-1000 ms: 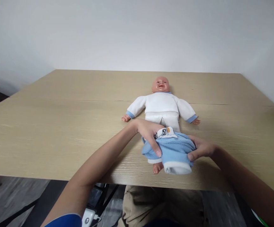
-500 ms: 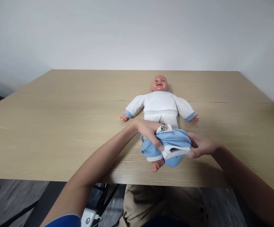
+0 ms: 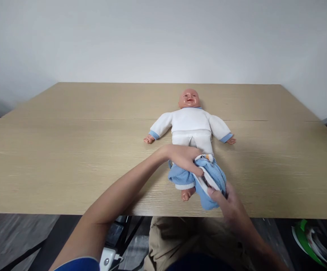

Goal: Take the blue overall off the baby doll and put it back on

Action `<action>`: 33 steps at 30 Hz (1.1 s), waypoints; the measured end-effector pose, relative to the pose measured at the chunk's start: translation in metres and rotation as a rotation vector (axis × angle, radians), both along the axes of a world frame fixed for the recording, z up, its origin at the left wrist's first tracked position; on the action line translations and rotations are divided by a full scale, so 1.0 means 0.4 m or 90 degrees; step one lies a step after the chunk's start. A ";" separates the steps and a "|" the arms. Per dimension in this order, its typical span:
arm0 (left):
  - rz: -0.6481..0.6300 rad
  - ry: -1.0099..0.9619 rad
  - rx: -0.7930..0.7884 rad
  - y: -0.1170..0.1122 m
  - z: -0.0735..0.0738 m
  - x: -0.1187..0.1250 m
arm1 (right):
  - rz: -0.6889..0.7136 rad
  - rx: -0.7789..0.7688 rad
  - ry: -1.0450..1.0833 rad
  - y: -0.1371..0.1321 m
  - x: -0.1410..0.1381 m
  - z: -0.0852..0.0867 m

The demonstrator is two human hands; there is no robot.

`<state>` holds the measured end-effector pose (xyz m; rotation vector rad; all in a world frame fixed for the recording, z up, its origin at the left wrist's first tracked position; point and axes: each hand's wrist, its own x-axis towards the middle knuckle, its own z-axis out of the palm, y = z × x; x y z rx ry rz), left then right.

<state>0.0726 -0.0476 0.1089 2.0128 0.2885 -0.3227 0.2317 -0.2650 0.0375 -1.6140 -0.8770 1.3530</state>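
Note:
A baby doll (image 3: 191, 119) in a white top with blue cuffs lies on its back, head away from me. Light-blue terry trousers (image 3: 180, 177) with white trim are bunched round its lower legs. One bare foot (image 3: 187, 194) sticks out of the leg on the left; the other foot cannot be seen. My left hand (image 3: 184, 157) grips the waistband from the left, thumb over the cloth. On the right, my right hand (image 3: 225, 199) pinches the white hem of the other trouser leg, whose opening shows as a narrow slit.
The wooden table (image 3: 67, 158) has its front edge just below the doll's foot. A white wall stands behind it. Below the edge are a white device with a cable (image 3: 107, 259) and a green round object (image 3: 307, 241).
My right hand has moved down and toward me, pulling and turning the trouser leg's white hem. My left hand has shifted slightly right on the cloth. The doll's upper body stays put.

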 end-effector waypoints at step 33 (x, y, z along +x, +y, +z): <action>0.047 0.130 0.430 -0.161 0.050 0.015 | -0.153 0.111 -0.275 -0.075 -0.031 -0.062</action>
